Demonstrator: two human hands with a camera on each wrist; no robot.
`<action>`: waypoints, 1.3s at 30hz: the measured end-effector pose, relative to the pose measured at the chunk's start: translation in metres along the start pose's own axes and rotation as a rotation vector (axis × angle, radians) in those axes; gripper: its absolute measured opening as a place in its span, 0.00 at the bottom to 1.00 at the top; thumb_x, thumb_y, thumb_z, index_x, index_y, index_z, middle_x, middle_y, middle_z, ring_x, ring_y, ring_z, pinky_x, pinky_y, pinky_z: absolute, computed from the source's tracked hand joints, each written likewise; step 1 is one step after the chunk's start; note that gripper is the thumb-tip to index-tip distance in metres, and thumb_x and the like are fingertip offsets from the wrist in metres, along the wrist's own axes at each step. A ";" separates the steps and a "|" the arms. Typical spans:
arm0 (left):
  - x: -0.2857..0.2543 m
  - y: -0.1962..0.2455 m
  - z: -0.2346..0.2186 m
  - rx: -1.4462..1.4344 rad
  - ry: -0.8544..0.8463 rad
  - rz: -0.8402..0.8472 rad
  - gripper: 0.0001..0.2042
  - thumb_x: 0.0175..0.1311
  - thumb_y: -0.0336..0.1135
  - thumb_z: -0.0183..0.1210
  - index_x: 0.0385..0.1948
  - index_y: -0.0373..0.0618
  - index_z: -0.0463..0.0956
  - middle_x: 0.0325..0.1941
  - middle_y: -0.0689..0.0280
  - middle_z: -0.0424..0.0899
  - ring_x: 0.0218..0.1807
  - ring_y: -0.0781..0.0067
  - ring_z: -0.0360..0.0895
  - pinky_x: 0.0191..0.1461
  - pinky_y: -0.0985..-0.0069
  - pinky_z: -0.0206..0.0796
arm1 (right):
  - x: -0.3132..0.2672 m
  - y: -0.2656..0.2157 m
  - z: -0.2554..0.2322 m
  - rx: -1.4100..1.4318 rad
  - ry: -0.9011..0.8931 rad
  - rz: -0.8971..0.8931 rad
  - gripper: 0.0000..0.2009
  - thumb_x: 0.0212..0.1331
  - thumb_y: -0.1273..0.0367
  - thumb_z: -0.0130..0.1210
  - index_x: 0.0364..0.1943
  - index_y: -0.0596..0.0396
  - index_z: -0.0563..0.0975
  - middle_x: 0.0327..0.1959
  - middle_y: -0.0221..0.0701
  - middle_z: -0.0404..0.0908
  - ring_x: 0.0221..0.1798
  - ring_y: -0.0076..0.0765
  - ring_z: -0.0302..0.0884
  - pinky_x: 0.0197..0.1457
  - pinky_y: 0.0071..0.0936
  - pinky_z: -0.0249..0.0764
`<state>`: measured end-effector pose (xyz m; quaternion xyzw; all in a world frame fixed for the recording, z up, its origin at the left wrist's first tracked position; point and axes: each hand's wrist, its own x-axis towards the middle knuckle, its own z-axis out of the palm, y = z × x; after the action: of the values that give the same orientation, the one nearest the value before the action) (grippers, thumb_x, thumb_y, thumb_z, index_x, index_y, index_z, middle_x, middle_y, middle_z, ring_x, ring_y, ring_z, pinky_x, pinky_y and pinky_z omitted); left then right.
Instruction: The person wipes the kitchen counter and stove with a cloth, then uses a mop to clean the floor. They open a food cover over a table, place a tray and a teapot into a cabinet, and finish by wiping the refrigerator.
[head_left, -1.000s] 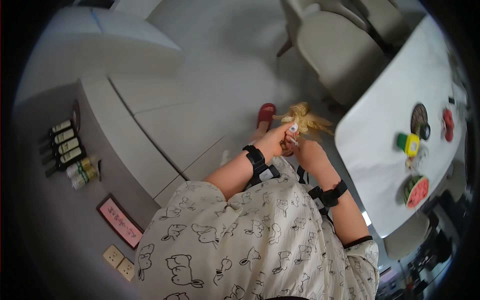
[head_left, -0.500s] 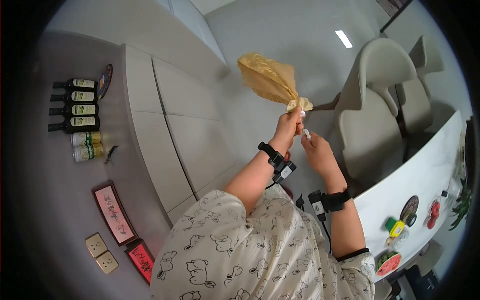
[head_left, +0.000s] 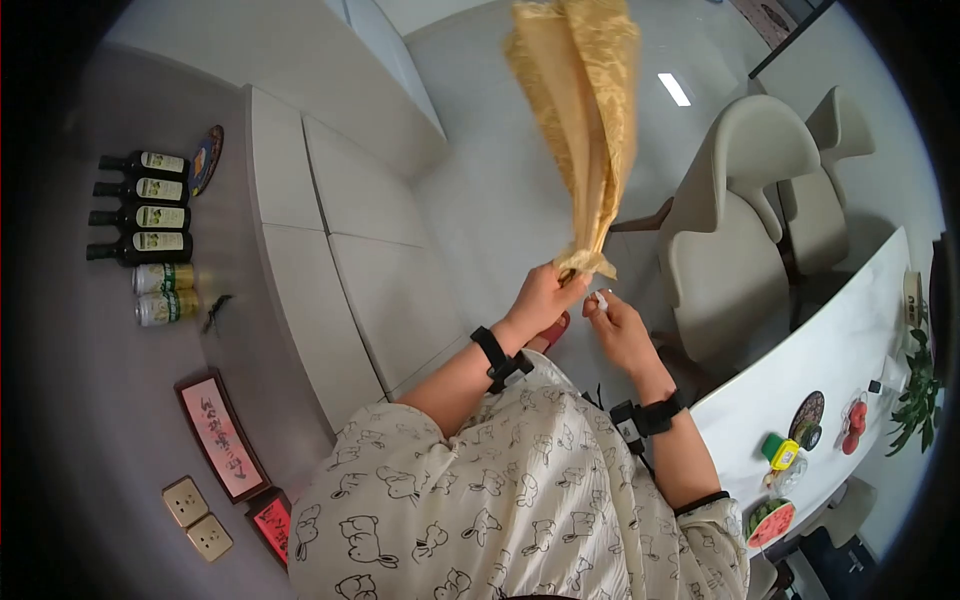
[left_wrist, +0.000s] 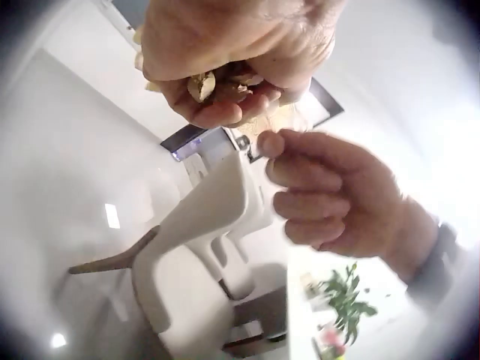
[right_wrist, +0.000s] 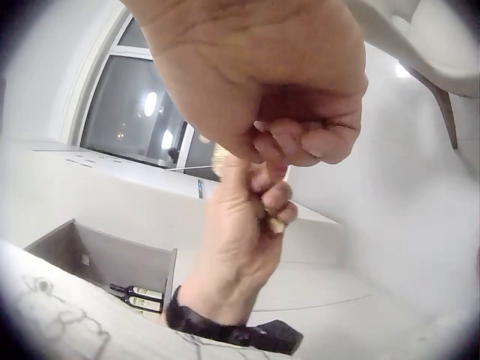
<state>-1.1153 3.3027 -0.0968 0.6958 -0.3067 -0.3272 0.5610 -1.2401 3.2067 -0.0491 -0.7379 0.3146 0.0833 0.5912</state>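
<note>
In the head view, a long gold patterned fabric piece (head_left: pixel 590 130) stretches up and away from my left hand (head_left: pixel 545 300), which grips its gathered end. My right hand (head_left: pixel 622 335) is just to the right and apart from it, pinching a small white item (head_left: pixel 601 300). The left wrist view has my left hand (left_wrist: pixel 240 45) curled round small gold folds (left_wrist: pixel 201 86), with my right hand's (left_wrist: pixel 337 195) fingers curled below. Seen from the right wrist, my right hand (right_wrist: pixel 262 75) hides what it pinches; my left hand (right_wrist: pixel 240 225) is beyond.
Dark bottles (head_left: pixel 158 190) and cans (head_left: pixel 165 307) stand on the grey surface at left. Beige chairs (head_left: pixel 725 270) are at right, beside a white table (head_left: pixel 725 425) with a watermelon half (head_left: pixel 770 523), a yellow-green box (head_left: pixel 780 452) and red items (head_left: pixel 854 425).
The gold fabric has swung up from beside the hands and now stretches away at greater length. My left hand has moved left and down since the middle frame, widening the gap to my right hand.
</note>
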 end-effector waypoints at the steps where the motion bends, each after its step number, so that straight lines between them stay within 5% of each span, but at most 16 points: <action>1: 0.005 0.013 -0.003 -0.022 -0.052 -0.034 0.09 0.60 0.35 0.52 0.32 0.38 0.73 0.20 0.71 0.72 0.23 0.82 0.67 0.26 0.79 0.63 | -0.002 -0.007 0.000 0.048 0.005 -0.020 0.12 0.62 0.64 0.43 0.35 0.60 0.70 0.25 0.40 0.76 0.30 0.33 0.75 0.37 0.26 0.69; 3: 0.015 0.015 -0.001 -0.139 -0.101 -0.068 0.10 0.63 0.37 0.49 0.30 0.39 0.71 0.17 0.73 0.66 0.20 0.87 0.60 0.22 0.85 0.54 | -0.004 -0.018 -0.002 0.088 0.014 -0.047 0.12 0.63 0.64 0.43 0.35 0.60 0.70 0.24 0.40 0.75 0.30 0.31 0.75 0.37 0.26 0.69; 6: 0.030 0.013 0.010 -0.398 -0.064 -0.121 0.11 0.63 0.38 0.50 0.29 0.38 0.70 0.16 0.73 0.67 0.17 0.85 0.60 0.21 0.82 0.55 | -0.005 -0.025 -0.006 0.038 0.102 -0.061 0.12 0.63 0.63 0.43 0.34 0.60 0.70 0.21 0.36 0.73 0.27 0.27 0.73 0.34 0.26 0.68; 13: 0.049 0.021 0.038 -0.456 0.003 -0.211 0.14 0.66 0.42 0.46 0.28 0.40 0.69 0.16 0.74 0.65 0.18 0.84 0.59 0.22 0.84 0.53 | -0.012 -0.015 -0.024 0.044 0.177 -0.032 0.12 0.61 0.63 0.45 0.31 0.61 0.69 0.16 0.35 0.65 0.21 0.27 0.59 0.28 0.27 0.62; 17: 0.043 0.020 0.040 -0.222 -0.034 -0.159 0.13 0.65 0.42 0.47 0.26 0.41 0.69 0.14 0.73 0.67 0.17 0.84 0.61 0.20 0.82 0.55 | -0.021 -0.015 -0.023 0.041 0.128 -0.004 0.13 0.62 0.63 0.45 0.31 0.61 0.69 0.16 0.32 0.62 0.21 0.24 0.56 0.26 0.26 0.60; 20: 0.026 0.023 0.035 -0.035 0.022 0.146 0.11 0.64 0.38 0.48 0.35 0.39 0.70 0.16 0.73 0.64 0.19 0.85 0.59 0.21 0.80 0.55 | -0.025 -0.009 -0.030 0.082 0.065 -0.100 0.11 0.62 0.64 0.45 0.32 0.59 0.71 0.15 0.25 0.62 0.20 0.21 0.55 0.24 0.24 0.57; 22: 0.010 0.039 0.022 0.074 0.054 0.263 0.11 0.62 0.37 0.50 0.41 0.39 0.70 0.21 0.64 0.71 0.21 0.75 0.65 0.26 0.75 0.60 | -0.032 -0.009 -0.043 0.231 -0.069 -0.042 0.08 0.62 0.66 0.46 0.37 0.55 0.73 0.17 0.18 0.61 0.20 0.17 0.55 0.22 0.19 0.56; 24: -0.003 0.044 0.015 0.096 -0.017 0.228 0.14 0.61 0.35 0.51 0.46 0.41 0.68 0.39 0.55 0.76 0.39 0.58 0.75 0.42 0.70 0.67 | -0.036 -0.006 -0.059 0.339 -0.090 -0.016 0.11 0.61 0.68 0.46 0.46 0.51 0.72 0.18 0.16 0.60 0.19 0.14 0.55 0.23 0.15 0.56; 26: 0.001 0.036 0.017 0.195 -0.051 0.261 0.16 0.59 0.35 0.52 0.48 0.43 0.67 0.44 0.54 0.76 0.45 0.52 0.74 0.46 0.66 0.67 | -0.038 -0.011 -0.069 0.526 -0.060 -0.068 0.19 0.59 0.69 0.48 0.55 0.51 0.65 0.21 0.20 0.62 0.21 0.15 0.58 0.25 0.15 0.57; 29: 0.034 0.020 0.026 0.326 -0.103 0.315 0.17 0.58 0.35 0.53 0.48 0.43 0.67 0.44 0.53 0.75 0.45 0.51 0.73 0.45 0.64 0.67 | -0.025 -0.035 -0.081 0.563 0.019 -0.201 0.18 0.58 0.68 0.50 0.54 0.53 0.66 0.25 0.22 0.67 0.24 0.19 0.62 0.28 0.17 0.62; 32: 0.065 0.032 0.046 0.320 -0.164 0.326 0.16 0.57 0.36 0.53 0.47 0.44 0.67 0.44 0.53 0.76 0.44 0.50 0.73 0.44 0.62 0.67 | 0.008 -0.043 -0.089 0.162 0.191 -0.390 0.19 0.59 0.68 0.50 0.54 0.55 0.64 0.32 0.26 0.71 0.25 0.19 0.64 0.31 0.20 0.65; 34: 0.088 0.044 0.051 0.395 -0.084 0.344 0.15 0.57 0.37 0.52 0.46 0.44 0.68 0.43 0.53 0.76 0.43 0.49 0.73 0.42 0.61 0.67 | 0.038 -0.026 -0.095 0.034 0.553 -0.517 0.16 0.59 0.68 0.50 0.50 0.57 0.65 0.33 0.28 0.74 0.28 0.21 0.66 0.34 0.22 0.66; 36: 0.110 0.043 0.054 0.380 -0.062 0.403 0.15 0.57 0.38 0.52 0.45 0.44 0.68 0.43 0.53 0.76 0.42 0.47 0.73 0.42 0.60 0.66 | 0.026 -0.048 -0.095 -0.021 0.595 -0.455 0.14 0.61 0.65 0.48 0.47 0.58 0.66 0.31 0.30 0.75 0.30 0.22 0.68 0.35 0.22 0.66; 38: 0.122 0.042 0.060 0.511 -0.218 0.375 0.16 0.57 0.40 0.52 0.45 0.43 0.67 0.41 0.51 0.76 0.42 0.47 0.72 0.43 0.61 0.66 | 0.019 -0.057 -0.097 -0.213 0.676 -0.466 0.15 0.62 0.62 0.44 0.46 0.57 0.66 0.25 0.43 0.75 0.27 0.45 0.72 0.36 0.34 0.69; 39: 0.126 0.042 0.063 0.513 -0.214 0.387 0.16 0.57 0.40 0.52 0.45 0.43 0.67 0.41 0.51 0.76 0.42 0.47 0.72 0.43 0.61 0.66 | 0.019 -0.057 -0.101 -0.215 0.684 -0.476 0.15 0.62 0.62 0.44 0.46 0.57 0.66 0.25 0.43 0.75 0.27 0.45 0.72 0.36 0.34 0.69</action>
<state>-1.0928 3.1589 -0.0797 0.7049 -0.5627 -0.1980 0.3838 -1.2182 3.1121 0.0175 -0.8324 0.3031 -0.2726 0.3755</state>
